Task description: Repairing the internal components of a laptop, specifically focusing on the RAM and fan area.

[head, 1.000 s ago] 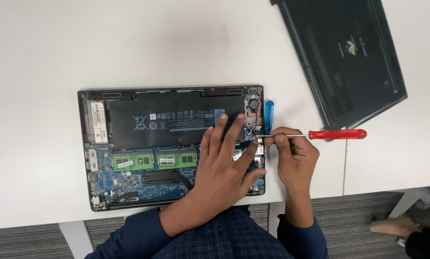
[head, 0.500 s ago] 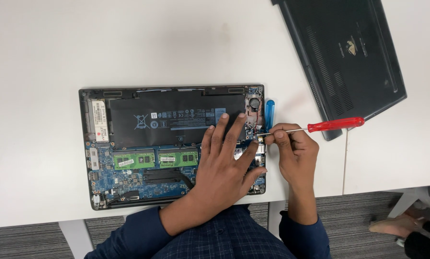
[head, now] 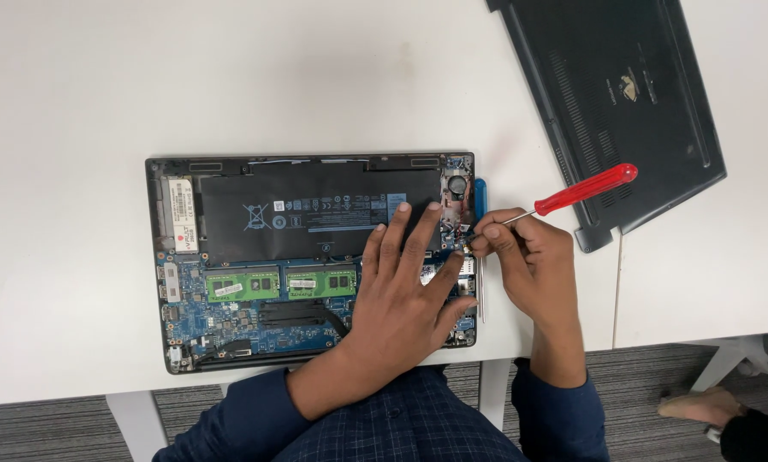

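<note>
White surface: spans the frame and carries everything.
Open laptop: centre of the frame, underside up, its black battery across the top, two green memory sticks below it and blue board at the bottom.
Left hand: spread flat, fingers wide, pressing on the laptop's right part, holding nothing.
Right hand: closed around the metal shaft of the red-handled screwdriver, fingertips pinched near its tip.
Screwdriver: slanting up to the right, tip at the laptop's right edge beside the left fingertips.
Black bottom cover: upper right, lying apart.
Blue tool: just beside the laptop's right edge.
</note>
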